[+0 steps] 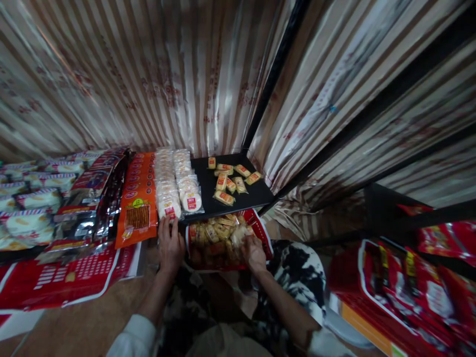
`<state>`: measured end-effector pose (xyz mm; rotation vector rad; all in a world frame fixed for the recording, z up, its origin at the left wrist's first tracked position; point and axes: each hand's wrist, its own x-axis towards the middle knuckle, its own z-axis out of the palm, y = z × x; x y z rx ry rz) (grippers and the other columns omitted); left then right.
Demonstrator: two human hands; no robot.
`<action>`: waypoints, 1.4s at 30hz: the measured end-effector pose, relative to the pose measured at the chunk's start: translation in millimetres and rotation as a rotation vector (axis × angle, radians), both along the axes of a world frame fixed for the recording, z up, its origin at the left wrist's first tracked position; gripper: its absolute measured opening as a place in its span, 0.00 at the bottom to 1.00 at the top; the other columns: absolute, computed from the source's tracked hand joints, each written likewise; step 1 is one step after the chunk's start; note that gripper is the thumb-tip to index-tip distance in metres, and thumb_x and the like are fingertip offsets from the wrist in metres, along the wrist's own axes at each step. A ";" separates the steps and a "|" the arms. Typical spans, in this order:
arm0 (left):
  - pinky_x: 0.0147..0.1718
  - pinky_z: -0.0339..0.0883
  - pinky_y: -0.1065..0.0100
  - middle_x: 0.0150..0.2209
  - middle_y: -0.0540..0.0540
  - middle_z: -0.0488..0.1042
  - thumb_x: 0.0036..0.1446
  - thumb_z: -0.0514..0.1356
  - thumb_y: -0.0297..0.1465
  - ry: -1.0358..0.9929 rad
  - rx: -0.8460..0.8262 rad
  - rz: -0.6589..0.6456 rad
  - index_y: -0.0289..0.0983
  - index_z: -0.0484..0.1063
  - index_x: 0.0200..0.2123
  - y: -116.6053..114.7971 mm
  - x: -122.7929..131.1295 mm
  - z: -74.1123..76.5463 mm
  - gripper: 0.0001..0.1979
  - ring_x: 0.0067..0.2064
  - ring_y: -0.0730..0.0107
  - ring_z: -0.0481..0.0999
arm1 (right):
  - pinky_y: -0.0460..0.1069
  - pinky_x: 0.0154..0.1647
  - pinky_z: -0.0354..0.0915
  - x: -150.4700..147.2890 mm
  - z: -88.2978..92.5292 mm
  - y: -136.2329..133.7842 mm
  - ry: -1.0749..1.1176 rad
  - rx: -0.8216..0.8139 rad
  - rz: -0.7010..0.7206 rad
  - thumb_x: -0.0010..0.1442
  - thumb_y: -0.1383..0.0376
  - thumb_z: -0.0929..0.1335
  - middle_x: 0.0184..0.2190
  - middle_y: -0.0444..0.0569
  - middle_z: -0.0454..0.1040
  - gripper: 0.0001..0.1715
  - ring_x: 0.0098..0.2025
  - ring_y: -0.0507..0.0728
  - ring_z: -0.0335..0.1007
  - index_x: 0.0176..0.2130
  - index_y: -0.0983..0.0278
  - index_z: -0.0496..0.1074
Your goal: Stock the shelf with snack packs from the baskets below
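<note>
A red container [263, 232] full of small yellow wrapped snacks [212, 234] rests just below the edge of a black shelf [203, 171]. My right hand [255, 255] is inside its right part, fingers curled over a pale wrapped piece; what exactly they grip is too blurred to tell. Near the shelf's front edge, my left hand [170, 246] touches the front of the round white packaged crackers [169, 204] with its fingertips, fingers slightly apart. Several yellow packets [224, 198] lie loose on the shelf's right part.
An orange snack bag [138, 201], dark packets [91, 198] and white packets [31, 223] fill the shelf's left side. Red packaging [67, 277] hangs below them. A red box of red bags [394, 287] stands at right. Striped curtains [148, 74] and black poles surround the shelf.
</note>
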<state>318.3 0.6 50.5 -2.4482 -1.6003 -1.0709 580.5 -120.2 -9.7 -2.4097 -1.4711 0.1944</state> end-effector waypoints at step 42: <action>0.32 0.72 0.67 0.33 0.44 0.75 0.53 0.53 0.37 -0.814 -0.671 -0.019 0.35 0.68 0.42 -36.8 54.8 0.9 0.15 0.31 0.69 0.75 | 0.48 0.29 0.68 -60.4 93.7 83.8 0.859 0.312 0.214 0.52 0.63 0.65 0.25 0.42 0.73 0.16 0.27 0.54 0.71 0.43 0.61 0.66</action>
